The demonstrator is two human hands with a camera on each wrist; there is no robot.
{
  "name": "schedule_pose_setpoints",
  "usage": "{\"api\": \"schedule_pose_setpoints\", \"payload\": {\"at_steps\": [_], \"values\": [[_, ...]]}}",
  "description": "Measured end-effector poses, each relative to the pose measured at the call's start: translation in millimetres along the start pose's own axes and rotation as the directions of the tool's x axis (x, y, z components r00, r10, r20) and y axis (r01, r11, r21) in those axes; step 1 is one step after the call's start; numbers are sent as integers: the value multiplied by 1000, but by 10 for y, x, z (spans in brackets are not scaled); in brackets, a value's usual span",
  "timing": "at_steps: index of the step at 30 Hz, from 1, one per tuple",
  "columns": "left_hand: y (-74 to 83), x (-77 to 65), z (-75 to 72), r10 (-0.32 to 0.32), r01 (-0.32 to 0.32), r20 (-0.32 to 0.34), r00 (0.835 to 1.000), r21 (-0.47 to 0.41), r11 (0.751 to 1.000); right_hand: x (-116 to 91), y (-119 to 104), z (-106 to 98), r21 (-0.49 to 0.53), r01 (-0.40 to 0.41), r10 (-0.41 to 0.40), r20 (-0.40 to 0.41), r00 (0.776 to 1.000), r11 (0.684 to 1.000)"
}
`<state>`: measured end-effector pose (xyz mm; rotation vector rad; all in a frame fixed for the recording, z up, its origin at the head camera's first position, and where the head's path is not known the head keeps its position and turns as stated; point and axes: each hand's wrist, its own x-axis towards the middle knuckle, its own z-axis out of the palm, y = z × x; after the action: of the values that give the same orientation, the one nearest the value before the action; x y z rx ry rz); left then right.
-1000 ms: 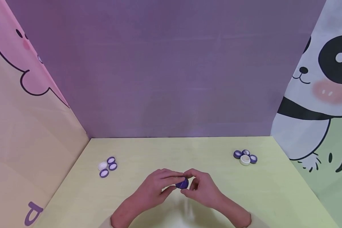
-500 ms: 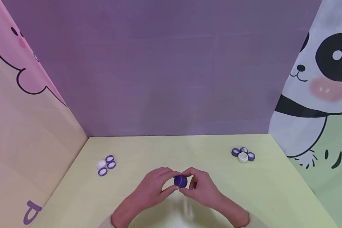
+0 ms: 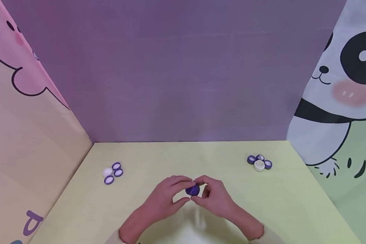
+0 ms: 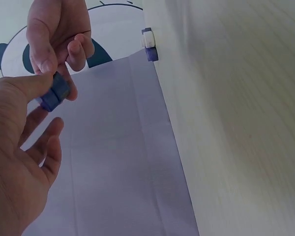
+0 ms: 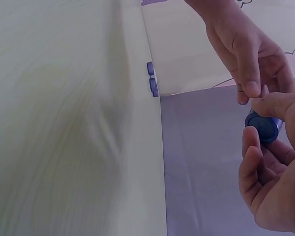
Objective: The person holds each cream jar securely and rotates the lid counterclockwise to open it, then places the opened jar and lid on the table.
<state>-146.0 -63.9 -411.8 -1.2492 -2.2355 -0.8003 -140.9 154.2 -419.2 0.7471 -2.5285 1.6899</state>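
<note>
A small round purple screw-top jar [image 3: 192, 190] is held above the table between both hands. A seam divides its two parts in the left wrist view, where the jar [image 4: 55, 92] looks dark blue. My left hand [image 3: 167, 195] holds it from the left, with fingers over its upper edge and the thumb below. From the other side my right hand [image 3: 215, 196] pinches it between forefinger and thumb. One flat round face of the jar [image 5: 263, 128] shows in the right wrist view. Fingers partly cover the jar in each view.
Several lids lie at the table's left: purple-rimmed ones [image 3: 118, 173] and a white one [image 3: 107, 172]. At the right sit several small open pots, purple [image 3: 251, 159] and white [image 3: 259, 165]. Cloth walls enclose the pale table [image 3: 158, 156] at the back and sides.
The left fingers lift off the jar's face to its edge, then come over its upper part again. The right hand keeps its pinch. The head view shifts slightly.
</note>
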Motion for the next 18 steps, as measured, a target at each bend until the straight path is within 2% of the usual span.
{"api": "schedule_pose_setpoints", "payload": {"at_steps": [5, 11, 18], "values": [[-14, 2, -19, 49, -49, 8, 999, -30, 998, -5, 9, 5, -11, -17, 18, 13, 1000, 1000], [-26, 2, -21, 47, -47, 15, 999, -16, 999, -11, 12, 14, -51, -22, 23, 9, 1000, 998], [-23, -61, -1, -51, 51, -5, 999, -5, 999, -34, 19, 47, -48, -4, 4, -3, 1000, 999]]}}
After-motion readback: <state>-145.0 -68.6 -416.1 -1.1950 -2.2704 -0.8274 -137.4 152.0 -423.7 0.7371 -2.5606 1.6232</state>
